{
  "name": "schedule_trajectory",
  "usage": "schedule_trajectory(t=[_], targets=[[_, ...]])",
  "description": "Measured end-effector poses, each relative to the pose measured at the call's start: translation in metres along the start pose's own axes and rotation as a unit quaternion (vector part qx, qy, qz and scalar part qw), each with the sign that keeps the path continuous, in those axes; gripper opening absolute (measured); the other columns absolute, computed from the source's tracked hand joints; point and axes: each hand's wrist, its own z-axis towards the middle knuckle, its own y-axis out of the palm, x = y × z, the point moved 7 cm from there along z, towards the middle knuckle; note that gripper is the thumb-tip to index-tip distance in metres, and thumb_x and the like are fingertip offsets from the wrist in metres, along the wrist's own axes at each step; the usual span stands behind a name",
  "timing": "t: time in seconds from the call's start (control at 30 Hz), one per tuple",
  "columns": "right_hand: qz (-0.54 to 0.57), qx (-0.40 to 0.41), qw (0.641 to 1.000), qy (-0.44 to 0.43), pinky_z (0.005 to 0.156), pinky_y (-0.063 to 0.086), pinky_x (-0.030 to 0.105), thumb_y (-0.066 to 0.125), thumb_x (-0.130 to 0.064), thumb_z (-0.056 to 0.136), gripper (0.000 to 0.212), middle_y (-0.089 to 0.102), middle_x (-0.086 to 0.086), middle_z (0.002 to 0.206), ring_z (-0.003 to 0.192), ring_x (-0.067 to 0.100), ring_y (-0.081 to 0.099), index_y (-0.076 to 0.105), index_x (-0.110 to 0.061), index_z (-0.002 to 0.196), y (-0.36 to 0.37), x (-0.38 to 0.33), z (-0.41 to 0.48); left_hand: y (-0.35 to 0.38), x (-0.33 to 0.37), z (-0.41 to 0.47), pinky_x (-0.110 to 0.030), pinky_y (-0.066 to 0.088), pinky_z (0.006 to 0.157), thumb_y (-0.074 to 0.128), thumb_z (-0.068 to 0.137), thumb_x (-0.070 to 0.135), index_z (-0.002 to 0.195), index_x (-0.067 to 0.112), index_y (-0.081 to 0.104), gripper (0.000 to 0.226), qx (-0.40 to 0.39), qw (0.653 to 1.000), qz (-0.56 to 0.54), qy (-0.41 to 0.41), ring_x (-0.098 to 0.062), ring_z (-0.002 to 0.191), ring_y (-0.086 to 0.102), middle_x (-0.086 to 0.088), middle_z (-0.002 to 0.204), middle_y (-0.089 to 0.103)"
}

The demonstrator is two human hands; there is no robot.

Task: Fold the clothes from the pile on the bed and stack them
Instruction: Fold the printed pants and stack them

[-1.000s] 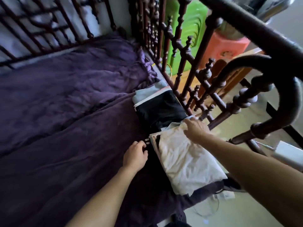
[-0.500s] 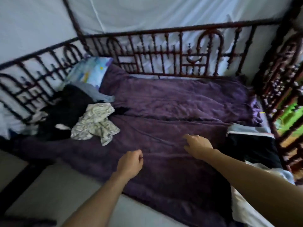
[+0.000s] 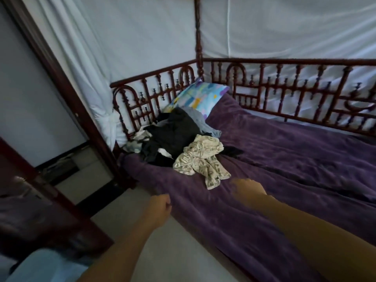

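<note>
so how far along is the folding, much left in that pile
Done: no folded stack shows in this view. In hand: nothing yet; the blurred right hand is near the patterned garment, and the left hand holds nothing. Left: the pile, black and grey pieces included, lies unfolded by the pillow.

Clothes pile (image 3: 179, 139): unfolded, heaped at the far-left corner of the bed, on the purple bedspread (image 3: 284, 159), up against the colourful pillow (image 3: 199, 96) and the wooden side railing (image 3: 142, 94). Black garment (image 3: 173, 133): the biggest, bunched in the middle, with a small white patch showing at its lower edge. Cream patterned garment (image 3: 200, 157): crumpled at the front of the pile, one end trailing out flat onto the bedspread. Grey garment (image 3: 198, 121): behind the black one, resting against the pillow. Light printed piece (image 3: 135, 142): on the left edge by the railing, mostly buried.
</note>
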Motion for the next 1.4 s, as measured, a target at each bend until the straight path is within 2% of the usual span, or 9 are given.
schedule_trajectory(t=[0.1,0.23,0.43,0.5,0.63,0.83,1.1,1.27,1.4], targets=[[-0.011,-0.002,1.000,-0.012,0.075,0.043,0.034,0.048,-0.042,0.089,0.033,0.063,0.002,0.118,0.106,0.028,0.061,0.051,-0.028,0.118,0.005,-0.042,0.031,-0.029,-0.038,0.013,-0.028,0.035,0.069,0.054,0.089,0.011,0.073,0.022,0.044,0.022,-0.001,1.000,0.015,-0.008,-0.028,0.089,0.063,-0.013,0.092,0.068],[-0.013,-0.010,1.000,-0.005,0.079,0.044,0.034,0.047,-0.039,0.091,0.034,0.062,0.001,0.121,0.109,0.028,0.060,0.051,-0.029,0.124,0.007,-0.069,0.076,-0.049,-0.071,0.040,-0.021,0.025,0.061,0.055,0.090,0.012,0.073,0.021,0.044,0.022,0.018,1.000,-0.003,-0.003,-0.024,0.089,0.062,-0.002,0.082,0.058],[0.014,-0.037,0.999,0.031,0.083,0.046,0.035,0.049,-0.039,0.091,0.031,0.063,0.002,0.119,0.109,0.028,0.059,0.054,-0.031,0.120,0.028,-0.079,0.159,-0.045,-0.115,0.104,-0.029,0.041,0.081,0.050,0.093,0.027,0.094,0.023,0.056,0.007,-0.016,0.999,0.026,-0.014,-0.022,0.103,0.058,-0.004,0.107,0.064],[0.020,-0.041,0.998,0.041,0.082,0.046,0.036,0.050,-0.037,0.090,0.030,0.063,0.003,0.119,0.109,0.029,0.059,0.054,-0.029,0.118,0.037,-0.081,0.198,-0.046,-0.130,0.138,-0.029,0.041,0.082,0.052,0.092,0.026,0.102,0.018,0.059,0.015,-0.022,0.999,0.031,-0.007,-0.022,0.103,0.058,-0.004,0.107,0.064],[0.032,-0.050,0.996,0.061,0.080,0.042,0.032,0.045,-0.036,0.095,0.034,0.061,0.005,0.124,0.112,0.028,0.059,0.053,-0.026,0.126,0.060,-0.080,0.288,-0.050,-0.161,0.223,-0.030,0.045,0.082,0.054,0.090,0.025,0.101,0.017,0.062,0.016,-0.043,0.999,0.020,-0.020,-0.022,0.102,0.059,-0.002,0.104,0.066],[0.038,-0.115,0.987,0.102,0.093,0.043,0.035,0.049,-0.038,0.092,0.037,0.056,0.001,0.131,0.121,0.023,0.052,0.050,-0.029,0.129,0.084,-0.069,0.394,-0.051,-0.197,0.335,-0.028,0.048,0.086,0.057,0.089,0.026,0.101,0.017,0.064,0.016,-0.082,0.996,0.008,-0.046,-0.021,0.098,0.063,-0.002,0.101,0.069],[0.040,-0.118,0.983,0.133,0.084,0.045,0.034,0.052,-0.040,0.090,0.035,0.061,0.002,0.124,0.112,0.025,0.058,0.055,-0.031,0.124,0.079,-0.061,0.511,-0.032,-0.220,0.450,-0.028,0.047,0.080,0.058,0.090,0.026,0.099,0.018,0.063,0.013,-0.129,0.991,-0.033,-0.016,-0.015,0.090,0.062,0.002,0.089,0.065],[0.013,-0.126,0.970,0.207,0.080,0.050,0.035,0.053,-0.035,0.089,0.023,0.064,0.005,0.110,0.101,0.027,0.062,0.065,-0.020,0.103,0.087,-0.043,0.583,0.004,-0.229,0.527,-0.026,0.049,0.073,0.060,0.090,0.028,0.100,0.022,0.065,0.013,-0.190,0.979,-0.065,0.022,-0.011,0.081,0.062,0.012,0.072,0.055],[-0.025,-0.113,0.960,0.253,0.074,0.042,0.032,0.048,-0.025,0.090,0.021,0.064,0.006,0.112,0.103,0.028,0.061,0.065,-0.019,0.102,0.093,-0.025,0.654,0.032,-0.248,0.593,-0.015,0.041,0.062,0.057,0.091,0.032,0.104,0.026,0.064,0.016,-0.227,0.970,-0.077,0.051,-0.002,0.072,0.057,0.014,0.075,0.057]])
